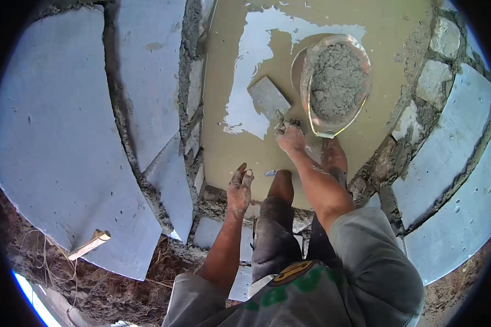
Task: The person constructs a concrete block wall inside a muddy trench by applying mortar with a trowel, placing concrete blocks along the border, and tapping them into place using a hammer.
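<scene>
My right hand [292, 137], smeared with grey mortar, is closed around the handle end of a trowel. The trowel's flat grey blade [269, 97] points up and left over the muddy water. Just right of it stands a bucket [305, 71] filled with wet grey mortar [338, 82], its wire handle folded down toward me. Lower left, my left hand [239, 189] hangs with its fingers slightly apart, and nothing shows in it. Mortar coats its fingertips too.
Murky water [229, 158] covers the floor around my legs and reflects light. Stone walls with mortar joints rise on both sides: large slabs [65, 125] at left, blocks [442, 125] at right. A wooden stick [90, 244] juts out at lower left.
</scene>
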Demonstrator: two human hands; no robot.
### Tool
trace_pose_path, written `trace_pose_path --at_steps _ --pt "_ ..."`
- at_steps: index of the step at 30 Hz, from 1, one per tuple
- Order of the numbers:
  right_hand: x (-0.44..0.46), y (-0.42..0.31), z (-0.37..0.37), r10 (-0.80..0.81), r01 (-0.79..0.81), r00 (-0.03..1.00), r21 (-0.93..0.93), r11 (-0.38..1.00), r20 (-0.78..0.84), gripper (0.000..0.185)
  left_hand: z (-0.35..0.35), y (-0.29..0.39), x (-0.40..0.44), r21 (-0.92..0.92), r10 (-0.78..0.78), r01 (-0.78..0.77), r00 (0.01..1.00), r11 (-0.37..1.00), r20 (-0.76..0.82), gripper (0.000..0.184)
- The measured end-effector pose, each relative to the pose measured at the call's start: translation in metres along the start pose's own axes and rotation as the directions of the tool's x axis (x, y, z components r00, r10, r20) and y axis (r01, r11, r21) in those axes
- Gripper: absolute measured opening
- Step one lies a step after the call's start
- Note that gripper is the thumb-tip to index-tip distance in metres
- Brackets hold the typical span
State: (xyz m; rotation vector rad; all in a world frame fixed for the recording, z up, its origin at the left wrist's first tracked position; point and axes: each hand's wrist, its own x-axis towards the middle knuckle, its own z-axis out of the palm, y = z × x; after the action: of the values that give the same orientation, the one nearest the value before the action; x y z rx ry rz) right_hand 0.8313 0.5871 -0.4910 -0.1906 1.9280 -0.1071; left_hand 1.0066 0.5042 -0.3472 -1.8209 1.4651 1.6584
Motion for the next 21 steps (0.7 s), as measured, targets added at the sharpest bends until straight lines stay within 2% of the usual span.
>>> trace_pose_path --at_steps 2,5,8,11,13,17,19,21 --pt "0.024 -0.005 0.016 -0.002 0.007 0.99 0.037 0.999 -0.142 0.046 -0.019 -0.013 0.01 -0.053 -0.065 0.064 0.997 0.997 -0.027 0.056" --pt "0.057 0.0 0.036 -0.079 0.072 0.972 -0.037 0.997 -0.221 0.047 -0.023 -0.016 0.021 -0.059 -0.127 0.124 0.991 0.991 -0.05 0.058" --pt "0.055 -0.002 0.021 -0.157 0.173 0.968 0.064 0.983 -0.198 0.04 -0.011 -0.016 0.025 -0.08 -0.124 0.119 0.991 0.99 -0.054 0.051" --pt "0.042 0.009 0.008 -0.221 0.228 0.974 0.153 0.962 -0.057 0.035 0.004 -0.007 0.022 -0.156 -0.087 0.082 0.996 0.984 -0.026 0.05" --pt "0.013 0.021 -0.003 -0.371 0.401 0.912 0.186 0.897 -0.177 0.031 0.013 0.015 0.016 -0.189 -0.079 0.073 0.997 0.979 -0.025 0.049" --pt "-0.078 0.043 -0.065 -0.344 0.324 0.938 0.476 0.817 -0.048 0.025 0.017 0.053 0.016 -0.257 -0.067 0.063 0.998 0.964 -0.007 0.048" --pt "-0.128 0.053 -0.104 -0.338 0.41 0.908 0.351 0.842 -0.249 0.024 0.019 0.072 0.019 -0.258 -0.088 0.086 0.996 0.962 0.005 0.048" --pt "-0.139 0.064 -0.128 -0.329 0.439 0.833 0.171 0.882 -0.445 0.024 0.032 0.081 0.033 -0.266 -0.076 0.078 0.997 0.961 0.019 0.048"
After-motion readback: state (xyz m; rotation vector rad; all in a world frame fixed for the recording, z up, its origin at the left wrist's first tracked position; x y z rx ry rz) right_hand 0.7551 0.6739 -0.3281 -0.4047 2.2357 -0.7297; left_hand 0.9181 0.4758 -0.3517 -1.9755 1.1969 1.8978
